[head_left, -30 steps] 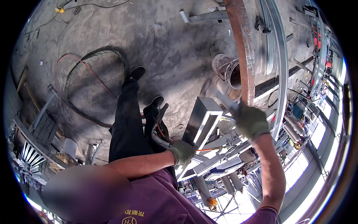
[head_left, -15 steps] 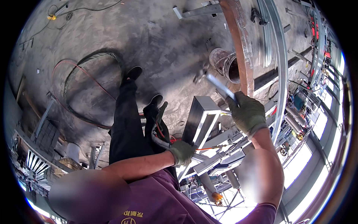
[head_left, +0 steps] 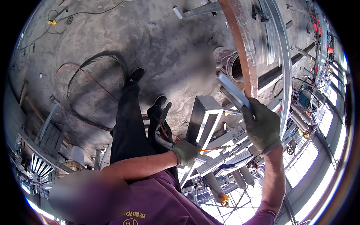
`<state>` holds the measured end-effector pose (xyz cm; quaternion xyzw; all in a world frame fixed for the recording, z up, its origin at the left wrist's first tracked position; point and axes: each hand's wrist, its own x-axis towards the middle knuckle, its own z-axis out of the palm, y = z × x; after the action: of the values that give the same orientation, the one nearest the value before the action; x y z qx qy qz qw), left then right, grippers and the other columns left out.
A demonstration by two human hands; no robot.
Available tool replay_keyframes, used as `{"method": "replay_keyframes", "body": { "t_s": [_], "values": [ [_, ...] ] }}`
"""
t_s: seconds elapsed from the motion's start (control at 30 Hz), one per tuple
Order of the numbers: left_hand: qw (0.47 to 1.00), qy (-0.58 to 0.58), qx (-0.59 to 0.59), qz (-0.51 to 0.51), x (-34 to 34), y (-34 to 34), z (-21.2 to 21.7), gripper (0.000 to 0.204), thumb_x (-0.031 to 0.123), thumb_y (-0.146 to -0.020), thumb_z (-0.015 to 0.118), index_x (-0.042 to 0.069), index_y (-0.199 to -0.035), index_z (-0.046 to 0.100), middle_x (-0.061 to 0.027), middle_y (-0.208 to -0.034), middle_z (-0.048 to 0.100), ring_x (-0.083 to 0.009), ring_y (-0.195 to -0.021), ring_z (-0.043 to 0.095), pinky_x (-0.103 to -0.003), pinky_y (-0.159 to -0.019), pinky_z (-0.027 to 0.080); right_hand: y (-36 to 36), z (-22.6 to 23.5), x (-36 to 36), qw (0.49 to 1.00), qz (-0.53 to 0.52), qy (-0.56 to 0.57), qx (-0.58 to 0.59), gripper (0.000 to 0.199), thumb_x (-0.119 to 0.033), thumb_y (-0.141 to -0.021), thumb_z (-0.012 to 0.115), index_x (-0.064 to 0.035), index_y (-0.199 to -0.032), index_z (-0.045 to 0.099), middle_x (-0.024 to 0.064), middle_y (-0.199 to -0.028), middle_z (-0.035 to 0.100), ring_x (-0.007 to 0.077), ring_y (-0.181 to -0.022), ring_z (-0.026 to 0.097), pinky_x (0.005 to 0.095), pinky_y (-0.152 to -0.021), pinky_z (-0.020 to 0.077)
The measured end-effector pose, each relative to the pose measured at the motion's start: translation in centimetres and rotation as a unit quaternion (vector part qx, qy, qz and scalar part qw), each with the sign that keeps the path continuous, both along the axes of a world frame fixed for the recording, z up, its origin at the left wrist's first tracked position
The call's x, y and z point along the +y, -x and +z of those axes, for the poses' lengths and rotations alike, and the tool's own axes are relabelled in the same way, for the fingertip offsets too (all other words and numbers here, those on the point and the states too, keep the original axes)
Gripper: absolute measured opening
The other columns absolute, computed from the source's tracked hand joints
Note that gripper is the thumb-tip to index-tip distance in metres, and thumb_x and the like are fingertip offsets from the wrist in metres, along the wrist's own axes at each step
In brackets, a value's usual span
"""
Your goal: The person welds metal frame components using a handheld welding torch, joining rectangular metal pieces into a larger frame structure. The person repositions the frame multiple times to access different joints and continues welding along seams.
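Observation:
My gloved right hand (head_left: pixel 261 126) is closed round the near end of a flat grey metal bar (head_left: pixel 233 90), which slants up and left above the bench. A blur hides what lies just past the bar's far end. Farther left and nearer my body, my gloved left hand (head_left: pixel 185 153) has its fingers curled at the lower edge of a rectangular steel frame (head_left: pixel 203 120). This frame stands tilted, with a dark face and shiny edges. A red-orange hose (head_left: pixel 164 131) runs by my left wrist, and an orange line (head_left: pixel 208 149) shows beyond the fingers.
A dirty bucket (head_left: pixel 227 63) stands on the floor beside a rusty steel beam (head_left: pixel 240 45). Long galvanised channels (head_left: pixel 282 48) lie farther right. Looped cable (head_left: pixel 71 84) lies on the concrete near my feet. Stacked blocks (head_left: pixel 50 138) sit at the lower left.
My right hand has moved right and slightly down with the metal bar, and its arm has straightened. My left hand stays at the frame, nearly unmoved.

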<state>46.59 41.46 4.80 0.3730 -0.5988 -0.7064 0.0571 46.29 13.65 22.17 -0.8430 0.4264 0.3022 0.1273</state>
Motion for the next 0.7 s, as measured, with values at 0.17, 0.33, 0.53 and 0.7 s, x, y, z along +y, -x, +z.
{"method": "replay_keyframes", "body": {
  "t_s": [0.17,0.33,0.53,0.7],
  "values": [
    [1.000,-0.011,0.001,-0.011,0.0,-0.2,0.0,0.061,0.045,-0.097,0.073,0.007,-0.144,0.065,-0.0192,-0.109,0.082,-0.0393,-0.099,0.081,-0.055,-0.084,0.062,-2.9,-2.4,2.1,0.973,0.231,-0.022,0.003,0.037,-0.026,-0.105,0.067,-0.0115,-0.138,0.074,0.0071,-0.090,0.074,0.0280,-0.082,0.076,0.0431,-0.071,0.0598],
    [1.000,-0.016,0.009,0.019,1.2,0.8,-0.5,0.056,0.043,-0.096,0.071,0.007,-0.140,0.067,-0.0192,-0.108,0.082,-0.0406,-0.098,0.081,-0.055,-0.085,0.062,-4.0,-4.2,3.8,0.949,0.255,-0.052,0.175,0.041,-0.024,-0.106,0.063,-0.0107,-0.143,0.072,0.0088,-0.096,0.078,0.0264,-0.092,0.080,0.0439,-0.074,0.0614],
    [1.000,-0.012,0.009,0.016,-0.6,-0.5,0.3,0.055,0.050,-0.098,0.070,0.008,-0.133,0.069,-0.0184,-0.104,0.082,-0.0389,-0.096,0.081,-0.056,-0.082,0.062,0.6,-1.1,2.7,0.996,0.042,-0.074,0.033,0.039,-0.031,-0.110,0.061,-0.0110,-0.143,0.069,0.0124,-0.103,0.079,0.0295,-0.094,0.080,0.0502,-0.079,0.0613],
    [1.000,-0.002,-0.012,-0.017,-0.9,-0.1,0.3,0.053,0.049,-0.100,0.069,0.010,-0.135,0.069,-0.0176,-0.103,0.081,-0.0383,-0.093,0.081,-0.055,-0.079,0.062,9.7,0.6,2.6,0.883,-0.451,-0.078,-0.106,0.018,-0.023,-0.111,0.067,-0.0064,-0.113,0.075,0.0090,-0.074,0.066,0.0179,-0.060,0.058,0.0375,-0.058,0.0492]
  ]
}}
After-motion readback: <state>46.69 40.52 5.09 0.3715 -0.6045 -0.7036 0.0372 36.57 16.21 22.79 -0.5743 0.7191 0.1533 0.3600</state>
